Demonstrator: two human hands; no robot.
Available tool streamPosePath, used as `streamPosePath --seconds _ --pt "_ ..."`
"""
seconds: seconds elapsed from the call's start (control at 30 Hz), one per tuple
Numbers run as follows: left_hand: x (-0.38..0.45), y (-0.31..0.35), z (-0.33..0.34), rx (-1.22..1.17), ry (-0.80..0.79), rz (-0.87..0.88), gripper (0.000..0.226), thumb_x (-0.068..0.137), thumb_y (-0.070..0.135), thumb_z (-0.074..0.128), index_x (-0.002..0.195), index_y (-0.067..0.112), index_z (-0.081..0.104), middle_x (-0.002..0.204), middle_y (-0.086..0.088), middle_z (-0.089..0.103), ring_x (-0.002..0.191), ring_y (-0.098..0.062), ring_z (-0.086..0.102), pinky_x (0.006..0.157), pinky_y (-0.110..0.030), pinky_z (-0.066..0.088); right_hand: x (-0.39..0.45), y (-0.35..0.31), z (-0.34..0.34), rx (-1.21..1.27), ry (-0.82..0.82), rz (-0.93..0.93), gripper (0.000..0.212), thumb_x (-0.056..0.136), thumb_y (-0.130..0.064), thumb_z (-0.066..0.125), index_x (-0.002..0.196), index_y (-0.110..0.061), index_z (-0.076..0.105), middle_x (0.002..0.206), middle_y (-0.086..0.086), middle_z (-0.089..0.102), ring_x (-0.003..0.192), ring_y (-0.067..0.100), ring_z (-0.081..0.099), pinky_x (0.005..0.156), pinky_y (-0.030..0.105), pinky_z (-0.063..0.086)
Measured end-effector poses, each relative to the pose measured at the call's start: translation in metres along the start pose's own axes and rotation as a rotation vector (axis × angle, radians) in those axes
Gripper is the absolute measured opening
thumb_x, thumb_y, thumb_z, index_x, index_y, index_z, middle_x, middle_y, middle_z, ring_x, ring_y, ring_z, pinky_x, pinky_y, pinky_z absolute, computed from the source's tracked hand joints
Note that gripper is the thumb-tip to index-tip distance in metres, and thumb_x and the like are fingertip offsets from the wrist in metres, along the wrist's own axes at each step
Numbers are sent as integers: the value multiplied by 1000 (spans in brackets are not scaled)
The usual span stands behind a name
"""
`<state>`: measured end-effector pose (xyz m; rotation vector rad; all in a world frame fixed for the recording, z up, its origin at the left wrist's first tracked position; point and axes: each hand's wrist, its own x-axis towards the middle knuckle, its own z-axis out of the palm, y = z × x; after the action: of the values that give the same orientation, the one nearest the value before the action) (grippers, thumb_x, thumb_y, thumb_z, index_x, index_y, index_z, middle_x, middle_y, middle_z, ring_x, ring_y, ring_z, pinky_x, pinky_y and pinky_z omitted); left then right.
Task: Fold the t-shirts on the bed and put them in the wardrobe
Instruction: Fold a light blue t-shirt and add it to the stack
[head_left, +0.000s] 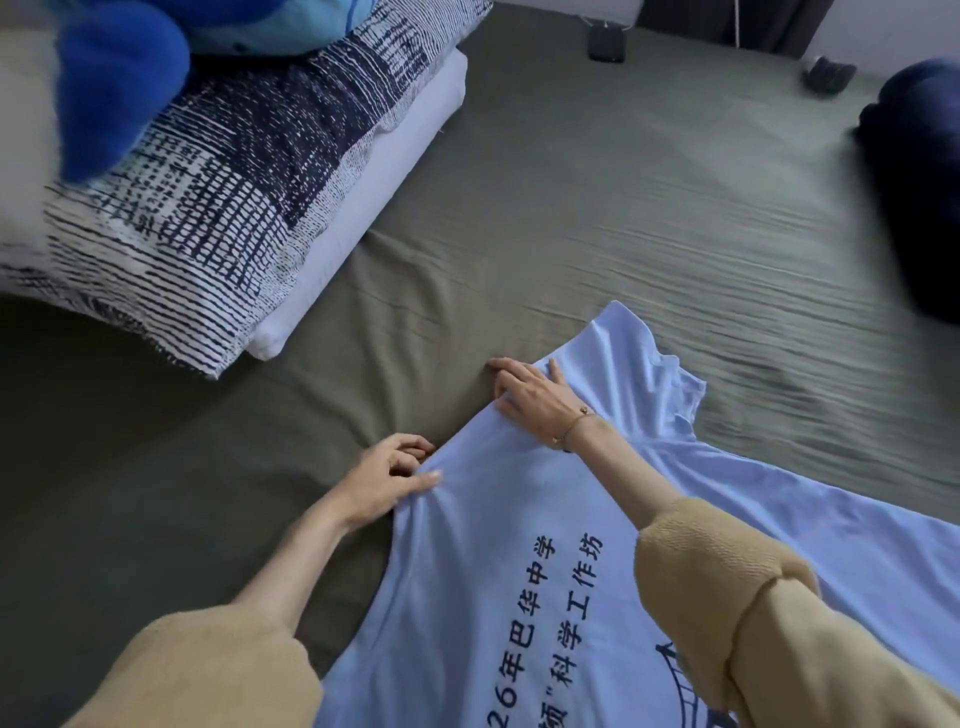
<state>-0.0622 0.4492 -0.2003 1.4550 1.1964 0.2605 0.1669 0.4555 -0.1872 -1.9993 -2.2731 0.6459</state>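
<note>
Item: one white t-shirt (519, 597), thin smooth cloth, lying spread print-up on the bed (597, 208) at 5 o'clock in the view. Dark printed lines, partly covered, read "26年巴华中学" and "科学工作坊"; a dark blue line drawing shows at the lower edge, cut off.

Hands: two. The left hand (387, 480), at 6 o'clock, has curled fingers pinching the shirt's edge. The right hand (530, 397) lies with fingers straight, flat on the cloth near the sleeve, a thin bracelet (574, 426) at the wrist. Both arms wear tan knit sleeves (727, 587).

Bedding: one olive sheet, finely ribbed. At 10 o'clock, one pillow (208, 208) in white with a navy grid-and-dash print, over one plain white cushion (395, 171). One blue plush toy (119, 78) on top at 11 o'clock. One dark navy bundle (914, 182) at 3 o'clock, blurred.
</note>
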Motion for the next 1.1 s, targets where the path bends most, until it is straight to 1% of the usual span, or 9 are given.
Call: streamPosePath --seconds 0.07,0.13,0.27,0.4,0.6,0.67,0.77,0.97,1.1 --pt "0 -7 0 113 41 71 30 83 12 71 57 14 57 113 4 54 110 -12 54 86 -12 35 -1 -7 3 1 47 33 25 102 -18 30 115 -8 47 152 -2 24 141 14 22 111 55 0" --pt "-2 -10 6 195 107 130 31 86 7 65 59 15 51 116 3 53 110 -13 53 84 -14 32 -10 -14 7 -59 81 83 32 103 -21 25 130 -10 40 157 -2 13 145 11 6 111 57 -7" --pt "-6 -6 19 236 210 183 10 87 5 59 88 15 56 108 -1 54 109 -19 51 87 -19 31 -53 1 18 -152 170 270 50 103 -33 20 150 -19 11 158 -2 -8 145 10 -8 109 57 -14" --pt "-12 -2 41 325 298 125 35 95 20 52 129 9 47 128 -8 46 123 -26 36 104 -28 23 -106 41 21 -9 164 635 56 102 -42 22 151 -24 1 158 -2 -11 145 10 -10 110 61 -6" --pt "-17 14 48 355 278 7 58 98 33 44 147 14 20 143 -10 35 132 -28 30 109 -39 25 -209 92 21 13 38 783 58 101 -44 16 149 -24 -9 157 -5 -17 143 9 -16 107 63 -9" --pt "-19 24 52 558 289 -36 60 98 34 40 149 18 13 148 -10 30 134 -30 30 110 -45 24 -237 110 17 9 5 815 58 102 -43 16 149 -24 -11 156 -6 -17 144 10 -16 107 64 -7" --pt "-25 44 83 901 414 42 60 99 30 38 151 17 10 154 -12 17 142 -28 15 114 -52 4 -273 139 5 19 -33 902 55 102 -39 17 150 -25 -7 157 -5 -13 145 9 -11 110 63 0" --pt "-27 102 231 1122 18 352 57 101 42 10 149 23 -14 157 6 -18 144 -9 -18 112 -51 -15 -342 197 -7 113 -82 949 58 102 -37 20 149 -23 -10 157 -4 -17 145 12 -13 110 63 5" --pt "-18 116 309 1180 -112 434 87 61 63 -44 138 26 -29 145 9 -35 135 -8 -31 107 -53 -20 -371 228 -5 160 -50 937 61 101 -43 24 148 -29 -13 155 -6 -21 144 14 -17 107 67 5"
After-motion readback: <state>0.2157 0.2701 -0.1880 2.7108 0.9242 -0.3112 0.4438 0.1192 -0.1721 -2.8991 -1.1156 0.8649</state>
